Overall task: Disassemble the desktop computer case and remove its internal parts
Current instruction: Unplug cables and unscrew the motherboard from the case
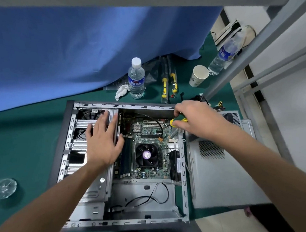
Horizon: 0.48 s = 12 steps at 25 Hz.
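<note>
The computer case [145,215] is lying open on its side on the green table [26,141], its removed side panel [223,170] resting just beside it on the right, so the job looks to be at the stage of freeing the internal parts. The right hand [196,117] is curling its fingers round the green-and-yellow handle of a screwdriver [178,121], aiming the tool down at the upper right corner of the motherboard [146,145], most likely at a mounting screw, though the tip itself is hidden. The left hand [102,144] is lying flat with straight, spread fingers on the drive cage [81,128], holding nothing and apparently steadying the chassis. The cooler fan [146,155] and the memory sticks [126,158] are sitting in place on the board. The next move is calling for seating the tip squarely and turning without slipping onto the board
</note>
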### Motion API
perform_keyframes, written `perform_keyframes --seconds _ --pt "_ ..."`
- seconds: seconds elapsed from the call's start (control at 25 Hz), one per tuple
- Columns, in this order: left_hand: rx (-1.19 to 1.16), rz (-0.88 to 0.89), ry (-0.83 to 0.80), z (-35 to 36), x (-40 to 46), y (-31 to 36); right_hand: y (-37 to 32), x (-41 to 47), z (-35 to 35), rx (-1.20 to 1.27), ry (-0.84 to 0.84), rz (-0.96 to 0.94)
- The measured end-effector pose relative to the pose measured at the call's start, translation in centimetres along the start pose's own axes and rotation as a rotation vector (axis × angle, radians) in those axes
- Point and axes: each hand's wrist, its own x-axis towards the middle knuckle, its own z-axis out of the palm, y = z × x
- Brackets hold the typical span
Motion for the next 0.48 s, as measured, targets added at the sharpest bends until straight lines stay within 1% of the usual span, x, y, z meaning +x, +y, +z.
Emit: perform_keyframes --seconds 0.24,0.48 --pt "0.029 -0.005 -0.014 0.3 0.0 -0.2 -1.4 2.9 2.4 -0.191 -0.115 -0.065" --pt "0.027 -0.003 -0.018 0.2 0.0 -0.2 -0.4 4.2 4.1 -0.179 -0.175 -0.053"
